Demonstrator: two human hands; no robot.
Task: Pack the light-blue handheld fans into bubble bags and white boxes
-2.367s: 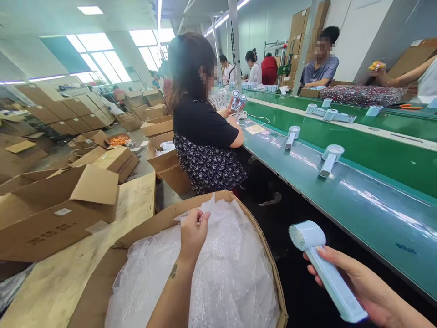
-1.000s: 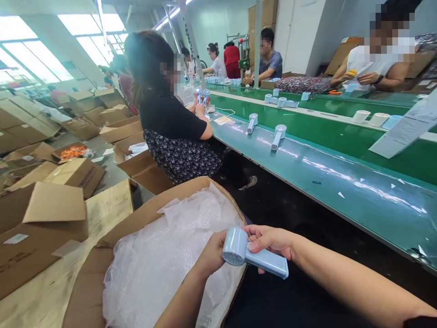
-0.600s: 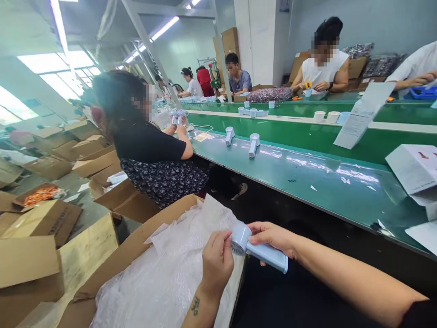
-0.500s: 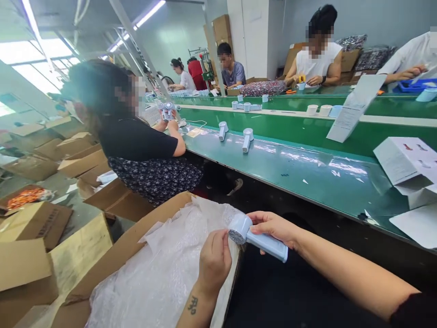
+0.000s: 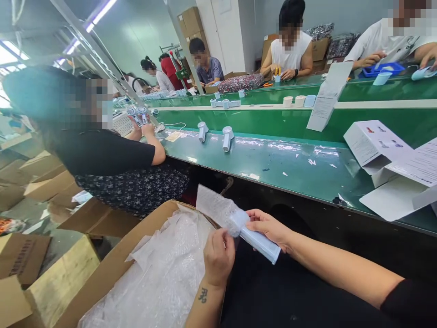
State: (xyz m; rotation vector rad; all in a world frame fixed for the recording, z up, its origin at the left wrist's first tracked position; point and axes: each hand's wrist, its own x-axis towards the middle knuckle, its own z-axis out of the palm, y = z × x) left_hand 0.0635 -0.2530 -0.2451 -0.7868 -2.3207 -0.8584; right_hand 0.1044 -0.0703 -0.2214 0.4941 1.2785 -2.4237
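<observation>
My right hand (image 5: 268,228) is closed around a light blue fabric shaver (image 5: 261,245), near where its long handle meets the round head. A translucent bubble-wrap bag (image 5: 215,202) covers the head, and its loose end sticks out to the upper left. My left hand (image 5: 219,255) pinches the edge of that bag beside the head; its fingertips are pressed together. Below and left of my hands stands an open carton (image 5: 133,248) filled with bubble-wrap bags (image 5: 153,273).
Two more light blue shavers stand on the green bench (image 5: 252,159) ahead. Printed white boxes (image 5: 378,146) lie at its right end. A co-worker in black (image 5: 112,155) sits to the left, and several others work across the conveyor (image 5: 266,120). Cardboard cartons (image 5: 23,255) crowd the floor at left.
The bubble-wrap bag now covers the shaver's head, whose metal face was bare before. My view has shifted left-to-right, so the bench and people appear further left.
</observation>
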